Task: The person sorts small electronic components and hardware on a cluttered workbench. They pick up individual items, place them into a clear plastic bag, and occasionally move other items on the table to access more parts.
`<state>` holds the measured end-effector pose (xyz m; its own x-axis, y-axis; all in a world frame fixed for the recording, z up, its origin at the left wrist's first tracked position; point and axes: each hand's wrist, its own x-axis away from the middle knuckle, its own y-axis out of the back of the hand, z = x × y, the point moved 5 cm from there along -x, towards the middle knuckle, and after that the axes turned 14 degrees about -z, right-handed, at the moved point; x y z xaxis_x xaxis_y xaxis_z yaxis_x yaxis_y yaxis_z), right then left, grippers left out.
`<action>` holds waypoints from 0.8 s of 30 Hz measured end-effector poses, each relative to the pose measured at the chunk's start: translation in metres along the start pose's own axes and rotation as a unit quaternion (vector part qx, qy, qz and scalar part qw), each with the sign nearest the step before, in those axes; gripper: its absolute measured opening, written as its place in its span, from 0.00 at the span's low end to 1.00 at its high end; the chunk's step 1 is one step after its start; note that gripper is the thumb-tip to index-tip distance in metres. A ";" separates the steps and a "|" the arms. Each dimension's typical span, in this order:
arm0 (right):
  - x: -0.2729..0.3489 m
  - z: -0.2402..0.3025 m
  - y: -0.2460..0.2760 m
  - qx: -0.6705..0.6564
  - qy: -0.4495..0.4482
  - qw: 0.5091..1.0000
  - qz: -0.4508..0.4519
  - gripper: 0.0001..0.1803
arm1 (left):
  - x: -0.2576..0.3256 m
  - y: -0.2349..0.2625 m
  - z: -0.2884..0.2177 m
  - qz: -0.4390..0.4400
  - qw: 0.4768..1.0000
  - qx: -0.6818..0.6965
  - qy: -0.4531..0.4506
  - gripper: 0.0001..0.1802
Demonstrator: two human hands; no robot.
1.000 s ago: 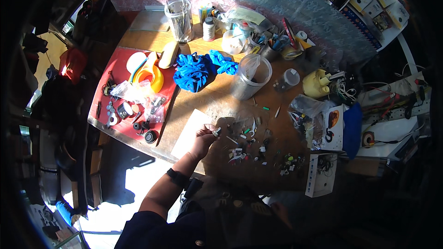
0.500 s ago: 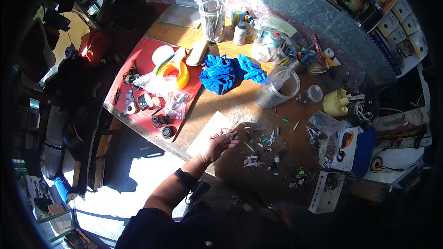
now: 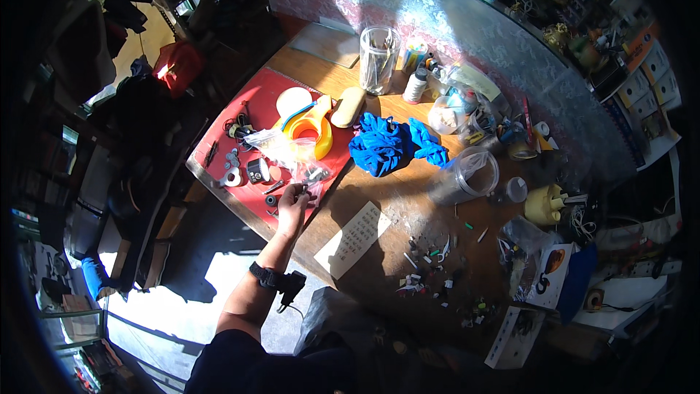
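Observation:
My left hand [image 3: 291, 209] is over the near right part of the red mat [image 3: 244, 98], with a black strapped device [image 3: 278, 282] on its wrist. Its fingers are drawn together beside a clear plastic bag [image 3: 315, 179] of small dark parts; whatever they grip is too small to make out. Just left of the fingers lie a small black round part [image 3: 271, 201] and a dark tin with a pale label [image 3: 257, 170]. A roll of white tape [image 3: 232, 176] rests farther left. A yellow ring-shaped holder [image 3: 310, 129] stands beyond the bag. My right hand does not show.
A handwritten paper slip [image 3: 353, 239] lies on the wooden table [image 3: 364, 201], right of my arm. Small loose parts [image 3: 430, 270] are scattered beyond it. Farther back are a bunched blue cloth [image 3: 378, 144], a clear jar [image 3: 467, 175] and a tall clear container [image 3: 379, 62].
My left hand has moved left from above the paper slip to the red mat, uncovering the slip's writing. The whole view has shifted, so the table sits farther right and lower.

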<state>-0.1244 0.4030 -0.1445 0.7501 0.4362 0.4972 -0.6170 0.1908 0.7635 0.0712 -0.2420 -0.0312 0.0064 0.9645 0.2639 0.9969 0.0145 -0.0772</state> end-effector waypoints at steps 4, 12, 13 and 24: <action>-0.012 0.019 0.004 0.000 -0.009 1.000 -0.002 0.12 | -0.029 -0.003 -0.040 0.000 0.983 -0.128 -0.129 0.09; -0.019 0.036 0.010 -0.001 -0.016 1.000 -0.007 0.12 | -0.068 -0.029 -0.125 0.025 0.791 -0.395 -0.466 0.07; -0.018 0.037 0.011 -0.003 -0.017 1.000 -0.008 0.12 | -0.071 -0.034 -0.122 0.075 0.774 -0.430 -0.459 0.07; -0.006 0.079 0.050 -0.069 -0.024 0.995 -0.069 0.11 | -0.060 -0.029 -0.102 0.109 0.867 -0.389 -0.292 0.11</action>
<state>-0.1407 0.3403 -0.0771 0.8385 0.3550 0.4134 -0.5315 0.3657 0.7641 0.0498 -0.3268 0.0532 0.3874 0.8939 -0.2255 0.7300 -0.1481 0.6672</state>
